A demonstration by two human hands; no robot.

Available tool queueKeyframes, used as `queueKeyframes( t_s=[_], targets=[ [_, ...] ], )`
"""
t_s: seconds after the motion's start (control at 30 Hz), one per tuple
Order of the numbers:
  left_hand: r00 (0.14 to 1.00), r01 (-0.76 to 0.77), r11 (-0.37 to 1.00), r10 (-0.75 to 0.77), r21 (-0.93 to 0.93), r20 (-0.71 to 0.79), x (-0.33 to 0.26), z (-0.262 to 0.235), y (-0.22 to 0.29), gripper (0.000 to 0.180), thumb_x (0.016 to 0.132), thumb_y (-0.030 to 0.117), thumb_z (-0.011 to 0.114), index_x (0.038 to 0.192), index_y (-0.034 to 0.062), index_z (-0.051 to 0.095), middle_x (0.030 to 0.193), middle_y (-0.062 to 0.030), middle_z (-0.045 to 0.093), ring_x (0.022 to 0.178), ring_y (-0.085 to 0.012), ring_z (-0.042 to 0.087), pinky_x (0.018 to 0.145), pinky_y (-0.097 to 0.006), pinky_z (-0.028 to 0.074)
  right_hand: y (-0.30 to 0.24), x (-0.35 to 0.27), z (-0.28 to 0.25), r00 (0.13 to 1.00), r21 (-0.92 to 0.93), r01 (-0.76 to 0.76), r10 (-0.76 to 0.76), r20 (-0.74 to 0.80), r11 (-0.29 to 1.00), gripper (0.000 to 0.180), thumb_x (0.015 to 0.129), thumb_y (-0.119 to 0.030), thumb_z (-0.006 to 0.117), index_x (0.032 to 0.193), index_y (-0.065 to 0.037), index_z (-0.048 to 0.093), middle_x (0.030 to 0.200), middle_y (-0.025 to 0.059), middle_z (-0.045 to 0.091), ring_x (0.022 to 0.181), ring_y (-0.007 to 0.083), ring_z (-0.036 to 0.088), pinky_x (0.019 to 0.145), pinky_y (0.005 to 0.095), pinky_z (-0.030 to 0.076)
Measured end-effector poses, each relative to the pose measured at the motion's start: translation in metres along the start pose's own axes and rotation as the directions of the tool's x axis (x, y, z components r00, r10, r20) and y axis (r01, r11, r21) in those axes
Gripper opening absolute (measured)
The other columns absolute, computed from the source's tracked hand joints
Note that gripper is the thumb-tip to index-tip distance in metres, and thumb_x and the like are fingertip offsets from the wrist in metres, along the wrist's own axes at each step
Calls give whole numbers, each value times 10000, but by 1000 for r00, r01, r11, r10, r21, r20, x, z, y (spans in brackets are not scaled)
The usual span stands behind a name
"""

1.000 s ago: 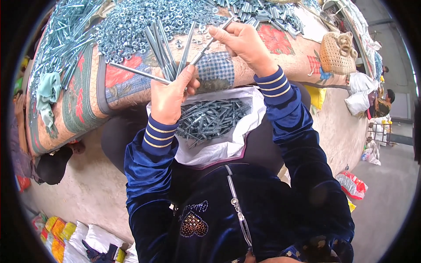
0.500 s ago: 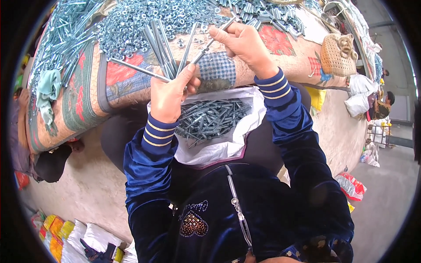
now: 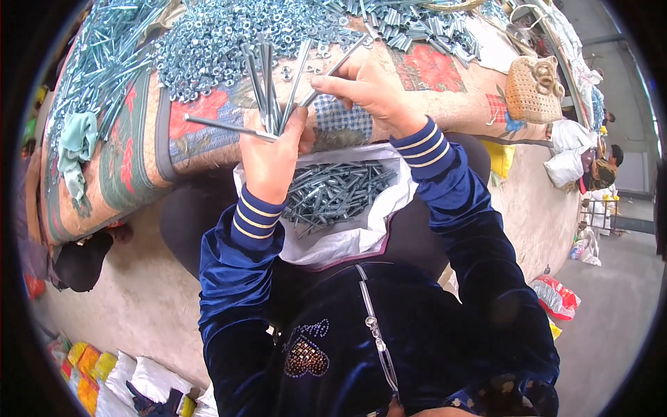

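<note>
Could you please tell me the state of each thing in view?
Left hand: closed on fanned metal rods
Right hand: holding one slanting rod
White sack: open, partly filled with metal pieces
Nuts: loose, heaped
Teal cloth: crumpled, lying on the patterned cover

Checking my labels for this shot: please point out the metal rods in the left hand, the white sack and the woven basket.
Metal rods (image 3: pixel 268 83): head view, on a shaft in the fanned bunch.
White sack (image 3: pixel 333 247): head view, on its near wall.
Woven basket (image 3: pixel 529 97): head view, on its woven side.
</note>
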State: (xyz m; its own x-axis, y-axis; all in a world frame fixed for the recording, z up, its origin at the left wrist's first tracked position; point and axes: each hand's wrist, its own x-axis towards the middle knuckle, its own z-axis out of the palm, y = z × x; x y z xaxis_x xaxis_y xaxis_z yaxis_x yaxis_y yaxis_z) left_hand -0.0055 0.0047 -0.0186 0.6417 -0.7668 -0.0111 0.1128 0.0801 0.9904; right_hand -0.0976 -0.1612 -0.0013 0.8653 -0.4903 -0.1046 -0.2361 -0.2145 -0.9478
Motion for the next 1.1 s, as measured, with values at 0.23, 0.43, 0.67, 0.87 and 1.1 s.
queueKeyframes(
  t_s=[0.23, 0.43, 0.67, 0.87, 1.1],
  targets=[
    [996, -70, 997, 68, 34, 63, 5, -2, -2, 115, 877, 112, 611, 836, 5, 604, 595, -34, 579, 493, -81, 528, 451, -216, 407, -4, -4, 2, 985, 89, 153, -145, -93, 984, 330, 798, -294, 719, 874, 25, 686, 730, 36, 641, 675, 49, 556, 573, 218, 433],
    [969, 244, 922, -244, -299, 39, 8, -20, 3, 149, 856, 209, 658, 881, 67, 622, 628, 17, 548, 488, -43, 471, 406, -177, 305, -30, -15, -46, 957, -355, 126, -20, 288, 926, 291, 804, -210, 687, 1025, -24, 660, 896, 36, 658, 735, 68, 589, 633, 217, 483],
    [897, 442, 809, -408, -387, 171, 19, -15, -6, 203, 886, 179, 613, 1003, 14, 594, 682, -8, 543, 492, -55, 439, 389, -165, 260, 57, 76, -99, 756, -901, -55, -571, -319, 430, 174, 753, -172, 583, 873, -79, 669, 758, 150, 654, 725, 309, 644, 639, 417, 498],
    [895, 446, 722, -364, -529, 258, 21, -25, -10, 162, 857, 153, 643, 944, 22, 606, 698, -29, 580, 494, -65, 501, 375, -164, 278, 46, 73, -97, 794, -935, -20, -563, -229, 353, 126, 736, -155, 567, 810, -80, 635, 788, 155, 637, 771, 353, 622, 671, 453, 484],
    [876, 482, 729, -385, -486, 290, 20, -22, -11, 243, 898, 174, 591, 1028, -29, 562, 714, -5, 518, 510, -50, 429, 391, -171, 251, 54, 73, -96, 869, -961, -146, -434, -238, 235, 137, 753, -192, 632, 846, -92, 637, 845, 131, 613, 844, 319, 601, 735, 435, 473]
  ],
)
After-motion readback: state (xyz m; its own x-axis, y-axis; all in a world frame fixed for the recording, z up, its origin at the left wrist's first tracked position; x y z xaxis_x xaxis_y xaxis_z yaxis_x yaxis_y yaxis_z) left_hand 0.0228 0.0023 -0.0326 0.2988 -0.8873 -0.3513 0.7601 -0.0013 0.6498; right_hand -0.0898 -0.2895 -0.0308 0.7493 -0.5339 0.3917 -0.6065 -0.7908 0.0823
